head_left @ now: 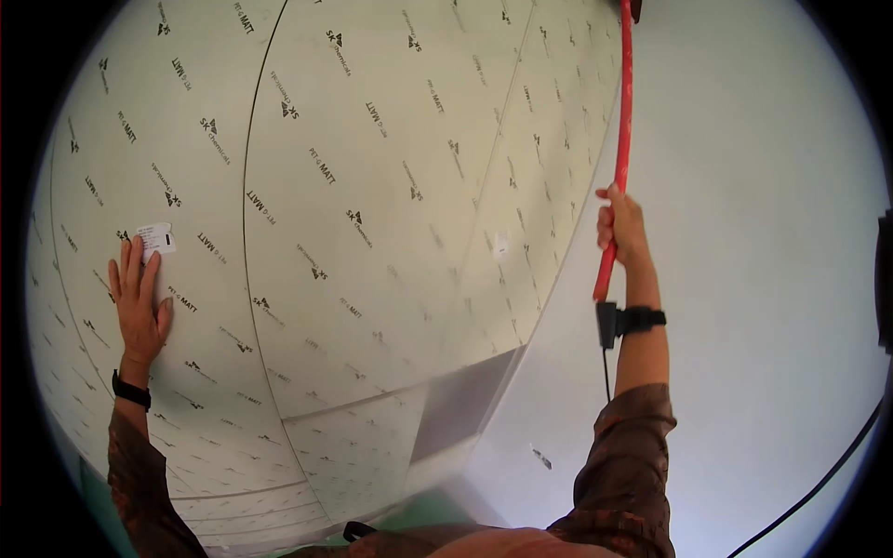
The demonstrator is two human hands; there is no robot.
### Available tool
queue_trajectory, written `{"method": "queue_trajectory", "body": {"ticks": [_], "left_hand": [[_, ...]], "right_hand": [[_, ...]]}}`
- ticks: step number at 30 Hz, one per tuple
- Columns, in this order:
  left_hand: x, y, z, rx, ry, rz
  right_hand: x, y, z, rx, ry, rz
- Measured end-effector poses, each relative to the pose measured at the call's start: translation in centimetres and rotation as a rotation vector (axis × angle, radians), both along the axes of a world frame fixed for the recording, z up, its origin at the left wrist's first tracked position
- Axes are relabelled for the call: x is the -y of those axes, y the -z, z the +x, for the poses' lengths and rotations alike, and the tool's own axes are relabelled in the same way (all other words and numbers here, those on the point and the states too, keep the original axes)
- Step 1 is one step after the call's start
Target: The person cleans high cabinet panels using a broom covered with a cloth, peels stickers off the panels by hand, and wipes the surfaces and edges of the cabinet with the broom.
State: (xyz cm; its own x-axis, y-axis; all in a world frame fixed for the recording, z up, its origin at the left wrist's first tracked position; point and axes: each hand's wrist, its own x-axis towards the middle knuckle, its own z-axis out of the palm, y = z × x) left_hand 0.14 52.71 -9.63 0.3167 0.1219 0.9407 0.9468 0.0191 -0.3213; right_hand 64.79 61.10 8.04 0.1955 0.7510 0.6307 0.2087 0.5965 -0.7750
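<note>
My left hand (139, 302) lies flat with fingers apart on a panel (326, 214) covered in protective film printed with SK chemicals and PET-G MATT. Its fingertips touch a small white label (156, 238). On the other side, my right hand (625, 226) is wrapped around a long red stick (626, 112). The stick's lower end shows below the fist, and its upper part runs up along the panel's right edge. Something dark at the stick's top (636, 9) is cut off by the frame, so its kind is hidden.
A pale, plain wall (753, 186) stands to the right of the panels. Dark seams divide the panels, and a greyish recess (468, 405) shows low in the middle. A black cable (819, 485) hangs at the lower right. A black strap with a small device (637, 320) is on my right wrist.
</note>
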Motion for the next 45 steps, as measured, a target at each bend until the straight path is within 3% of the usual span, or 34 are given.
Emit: {"method": "queue_trajectory", "body": {"ticks": [9,17,19,25,31,36,39,40,42,43,45], "left_hand": [[0.5,-0.2,-0.2,0.031,0.096,-0.039],[0.9,-0.4,-0.1,0.042,0.14,-0.035],[1.1,-0.3,-0.1,0.055,0.161,-0.042],[1.0,-0.2,-0.3,0.058,0.178,-0.025],[1.6,-0.3,-0.3,0.076,0.216,-0.042],[2.9,-0.1,1.9,0.185,0.255,-0.092],[2.0,4.5,4.8,0.289,0.439,-0.175],[2.4,6.6,6.4,0.32,0.589,-0.353],[2.7,12.1,10.9,0.512,0.86,-0.765],[3.7,14.2,13.1,0.401,0.877,-0.847],[4.5,19.2,17.1,0.602,1.046,-1.329]], "right_hand": [[7.0,18.0,-4.4,-0.005,0.059,-0.123],[10.7,41.3,-8.2,0.047,0.333,-0.197],[12.9,45.0,-9.6,0.052,0.364,-0.241],[17.3,39.2,-13.5,-0.112,0.311,-0.433],[13.6,33.8,-13.1,0.071,0.414,-0.23],[10.4,30.5,-15.5,0.045,0.363,-0.134],[11.8,28.4,-19.6,0.014,0.309,-0.146],[12.7,27.9,-21.1,-0.016,0.253,-0.212],[12.1,30.3,-22.5,0.129,0.208,-0.088],[12.2,31.3,-23.6,0.017,0.036,-0.184],[12.8,33.3,-25.9,-0.113,-0.189,-0.29]]}}
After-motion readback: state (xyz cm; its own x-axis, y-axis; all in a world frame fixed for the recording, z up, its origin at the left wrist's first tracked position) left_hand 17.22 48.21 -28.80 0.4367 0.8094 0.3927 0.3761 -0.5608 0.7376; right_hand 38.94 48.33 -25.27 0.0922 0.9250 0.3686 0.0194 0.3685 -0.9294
